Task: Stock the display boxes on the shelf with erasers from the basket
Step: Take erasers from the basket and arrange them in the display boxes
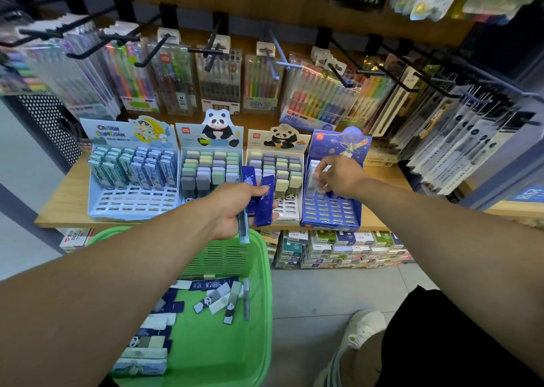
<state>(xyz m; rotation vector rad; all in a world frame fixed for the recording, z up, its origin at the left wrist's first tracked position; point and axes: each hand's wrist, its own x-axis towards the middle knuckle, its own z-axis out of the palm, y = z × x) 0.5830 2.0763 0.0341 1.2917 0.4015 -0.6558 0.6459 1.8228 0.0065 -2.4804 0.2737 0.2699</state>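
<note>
Over the shelf edge: both hands at the eraser display boxes.
Left hand (235,207) grips a few dark blue sleeved erasers (263,201) plus a clear slim pack (243,227), held above the green basket (259,269). Right hand (338,177) reaches into the blue display box (332,210) at the shelf's right, fingers pinching what looks like a pale eraser (315,180) by its back rows; blurred. More erasers (217,299) lie loose in the basket below. Two panda boxes (212,163) and a light blue box (132,177) stand to the left on the wooden shelf (64,201).
</note>
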